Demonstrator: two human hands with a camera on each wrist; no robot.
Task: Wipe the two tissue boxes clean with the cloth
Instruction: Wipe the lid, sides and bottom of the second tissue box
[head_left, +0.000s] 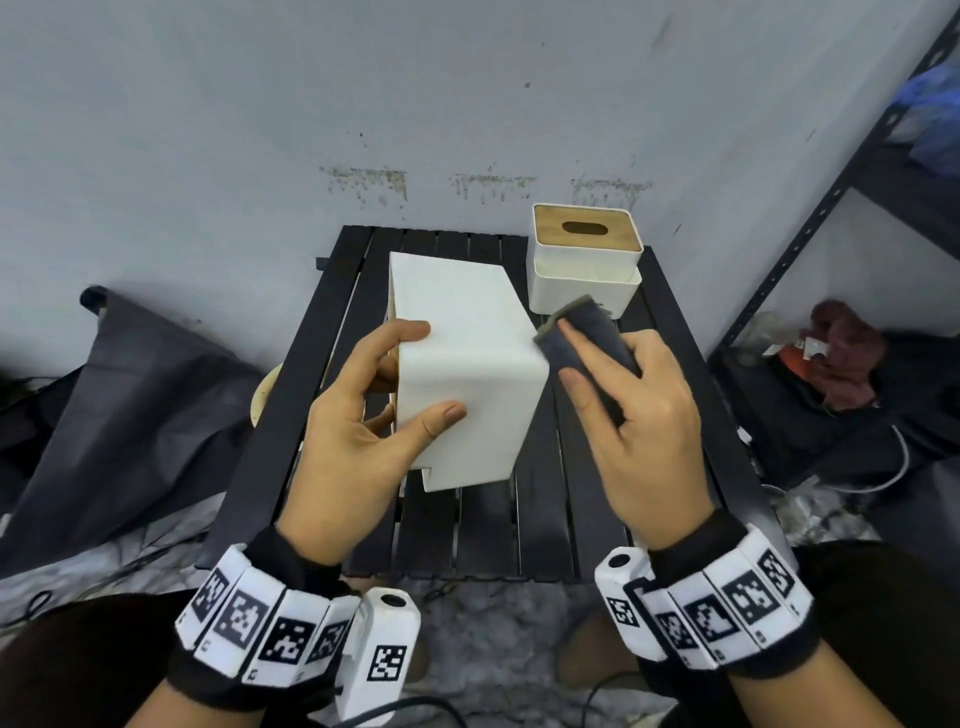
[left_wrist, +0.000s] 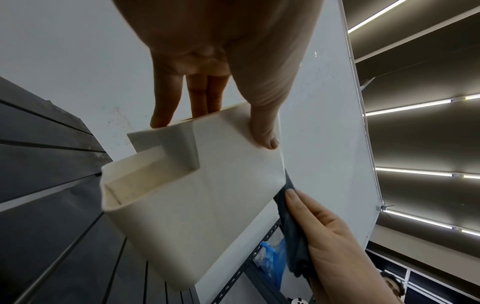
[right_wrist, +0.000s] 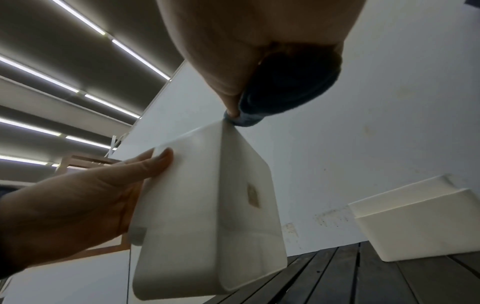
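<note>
My left hand grips a plain white tissue box, lifted and tilted above the black slatted table; its thumb lies on the near face, the fingers wrap the left side. In the left wrist view the white tissue box shows a notch at its open end. My right hand holds a folded dark grey cloth against the box's upper right edge. The cloth touches the box corner in the right wrist view. A second tissue box with a wooden lid stands at the table's back right.
A pale wall backs the table. A black metal shelf with bags stands at the right. A dark bag lies on the floor at the left, and cables run along the floor near the table's front.
</note>
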